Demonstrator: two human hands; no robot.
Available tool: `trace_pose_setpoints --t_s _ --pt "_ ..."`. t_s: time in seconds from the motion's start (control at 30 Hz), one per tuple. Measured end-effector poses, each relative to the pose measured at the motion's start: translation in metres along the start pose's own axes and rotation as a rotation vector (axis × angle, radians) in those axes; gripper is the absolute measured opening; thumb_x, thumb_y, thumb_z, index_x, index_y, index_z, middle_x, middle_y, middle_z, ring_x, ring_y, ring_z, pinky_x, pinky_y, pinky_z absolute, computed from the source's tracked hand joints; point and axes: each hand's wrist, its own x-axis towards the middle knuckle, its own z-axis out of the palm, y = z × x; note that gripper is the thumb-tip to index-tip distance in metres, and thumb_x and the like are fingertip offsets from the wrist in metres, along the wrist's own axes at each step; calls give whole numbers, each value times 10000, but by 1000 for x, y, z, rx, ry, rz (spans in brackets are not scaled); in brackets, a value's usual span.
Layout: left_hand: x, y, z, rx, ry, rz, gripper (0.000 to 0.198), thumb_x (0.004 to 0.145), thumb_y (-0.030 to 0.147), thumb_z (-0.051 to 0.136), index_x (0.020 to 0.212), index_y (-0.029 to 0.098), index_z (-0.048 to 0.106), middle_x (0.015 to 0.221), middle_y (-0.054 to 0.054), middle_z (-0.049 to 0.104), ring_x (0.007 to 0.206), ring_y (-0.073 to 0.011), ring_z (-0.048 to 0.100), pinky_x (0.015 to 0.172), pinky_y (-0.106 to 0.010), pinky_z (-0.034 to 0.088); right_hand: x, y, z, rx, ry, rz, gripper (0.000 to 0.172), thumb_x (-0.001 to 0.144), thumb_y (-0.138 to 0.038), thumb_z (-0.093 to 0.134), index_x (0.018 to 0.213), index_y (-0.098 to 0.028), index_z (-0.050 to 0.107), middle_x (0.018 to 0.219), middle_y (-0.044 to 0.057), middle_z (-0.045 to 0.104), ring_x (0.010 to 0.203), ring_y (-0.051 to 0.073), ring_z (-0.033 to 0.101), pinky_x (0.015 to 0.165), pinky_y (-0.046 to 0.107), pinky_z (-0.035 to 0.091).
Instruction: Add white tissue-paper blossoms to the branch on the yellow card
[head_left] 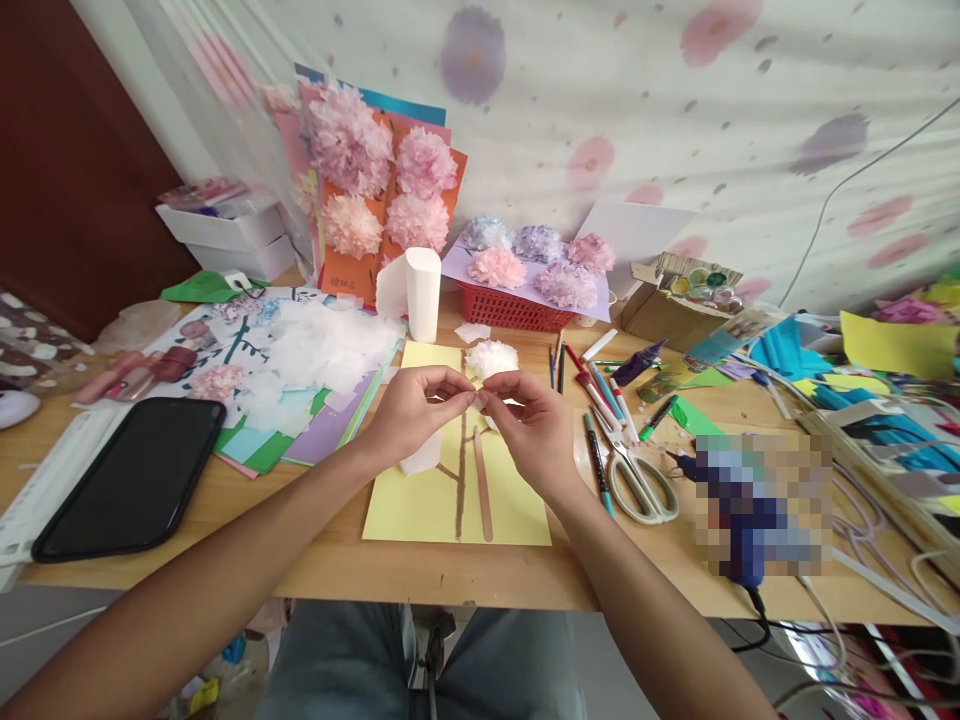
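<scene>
My left hand (421,410) and my right hand (531,425) meet fingertip to fingertip above a sheet of yellow paper (405,510). Both are closed in a pinch on something small and pale, mostly hidden by the fingers. Just beyond them a fluffy white paper flower (493,357) rests on the top of the sheet. A brown branch (460,490) is drawn down the paper, and a brown pen-like stick (482,490) lies beside it. Next to my left wrist, a white tissue piece (421,457) lies on the sheet.
At right lie scissors (643,487), markers (598,468) and a partly blurred blue glue gun (746,540). A black phone (131,475) and a pile of white tissue pieces (322,345) are at left. Behind stand a white bottle (424,300) and a red basket (510,307) under paper flowers.
</scene>
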Motion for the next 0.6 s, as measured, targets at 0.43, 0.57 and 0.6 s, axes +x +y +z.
trace_pose_setpoints --t_s 0.43,0.57,0.6 --pt "-1 -1 5 -259 70 -146 206 696 321 811 788 156 729 783 -34 711 745 -145 643 738 -293 519 -8 2 12 -434 132 -403 153 912 -152 611 1024 -245 657 852 8 733 770 155 713 720 316 635" --pt "-2 4 7 -376 62 -197 262 706 392 819 762 148 740 793 -42 706 759 -141 637 752 -293 523 -9 2 11 -469 123 -451 152 919 -153 606 1034 -243 647 899 20 749 826 169 723 733 324 623" --pt "-2 5 7 -395 53 -201 278 721 415 809 752 147 739 794 -44 703 764 -141 637 757 -294 526 -10 1 11 -469 120 -454 157 917 -151 602 1036 -244 645 908 22 750 836 174 724 738 329 621"
